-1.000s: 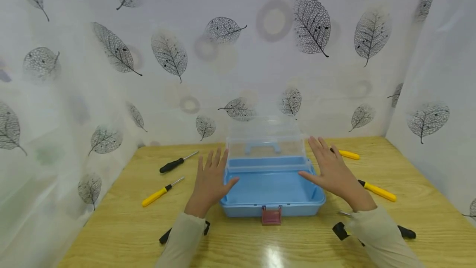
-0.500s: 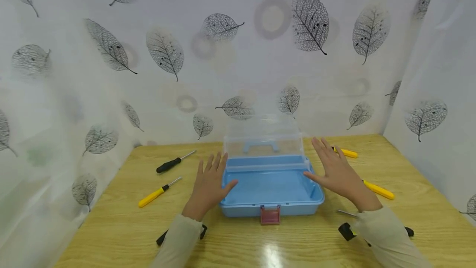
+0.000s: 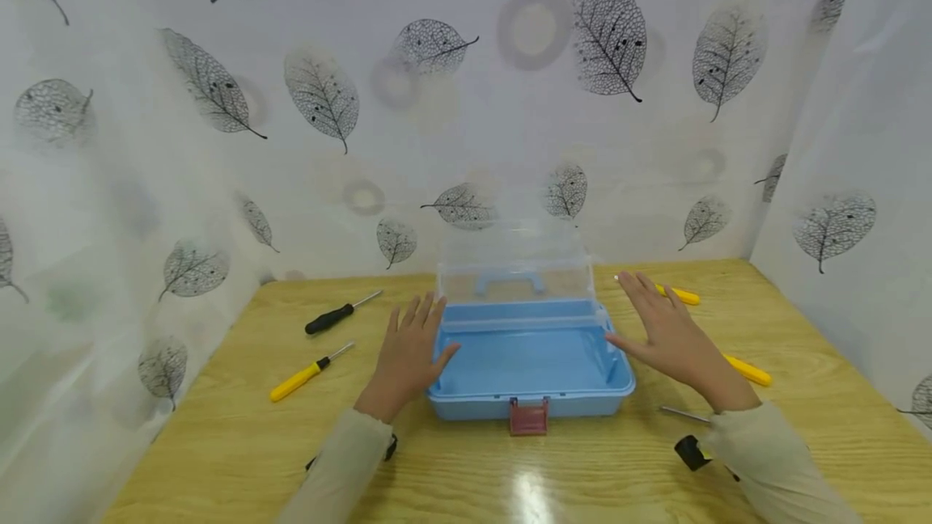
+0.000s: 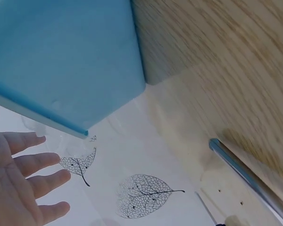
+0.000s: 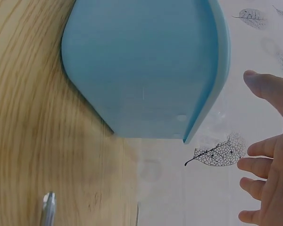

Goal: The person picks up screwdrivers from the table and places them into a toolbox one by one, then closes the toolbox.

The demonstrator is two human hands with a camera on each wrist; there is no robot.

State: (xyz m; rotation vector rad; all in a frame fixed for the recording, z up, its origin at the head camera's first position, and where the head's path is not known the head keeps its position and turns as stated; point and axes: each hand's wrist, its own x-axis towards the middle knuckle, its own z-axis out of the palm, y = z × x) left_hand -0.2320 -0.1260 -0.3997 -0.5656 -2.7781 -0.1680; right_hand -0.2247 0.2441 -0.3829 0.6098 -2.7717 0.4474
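A light-blue plastic toolbox [image 3: 524, 370] stands on the table with its clear lid [image 3: 517, 253] tipped back and nothing inside. A reddish latch [image 3: 528, 417] hangs at its front. My left hand [image 3: 409, 350], fingers spread, hovers at the box's left side; in the left wrist view its fingers [image 4: 42, 181] are straight beside the blue wall. On the other side my right hand [image 3: 666, 338] is held out flat, thumb toward the box's right rim. The right wrist view shows those fingers [image 5: 257, 167] apart from the wall, holding nothing.
Left of the box lie a black-handled screwdriver [image 3: 331, 319] and a yellow-handled one [image 3: 294, 381]. Two yellow handles [image 3: 680, 295] lie on the right. Partly under the right sleeve are a metal shaft [image 3: 684, 414] and a black-ended tool [image 3: 692, 453]. Leaf-patterned sheeting [image 3: 466, 120] surrounds the table.
My right hand has drifted a little to the right, away from the box. The left hand has shifted slightly left. The head view has moved a little; the box stays put.
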